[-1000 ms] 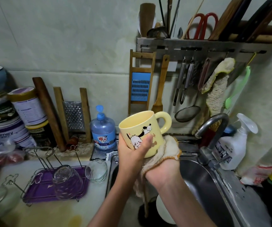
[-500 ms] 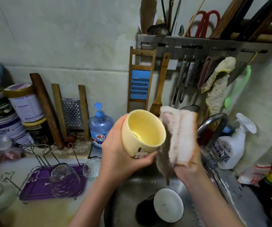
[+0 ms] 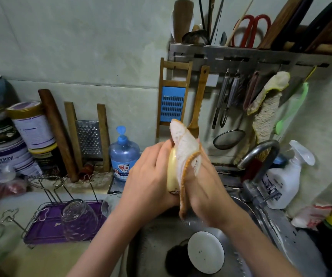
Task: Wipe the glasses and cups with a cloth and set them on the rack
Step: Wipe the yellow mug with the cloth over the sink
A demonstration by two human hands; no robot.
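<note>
My left hand (image 3: 149, 176) grips a yellow mug (image 3: 171, 172) over the sink, with only a narrow strip of the mug showing between my hands. My right hand (image 3: 205, 188) presses a white cloth with an orange edge (image 3: 185, 150) against the mug's open side. The cloth's top sticks up above both hands. At lower left a wire rack on a purple tray (image 3: 47, 226) carries one upside-down glass (image 3: 78, 218). Another clear glass (image 3: 111, 202) stands beside the rack, partly hidden by my left forearm.
A steel sink (image 3: 241, 262) below my hands holds a white dish (image 3: 206, 251) and a dark item. The tap (image 3: 261, 156) curves at right next to a white spray bottle (image 3: 285, 182). A blue soap bottle (image 3: 123, 154), tins and graters stand along the wall.
The mug went from upright to tilted with its opening facing right. My right hand brought the cloth from under the mug up against its opening, and now both hands close around it.
</note>
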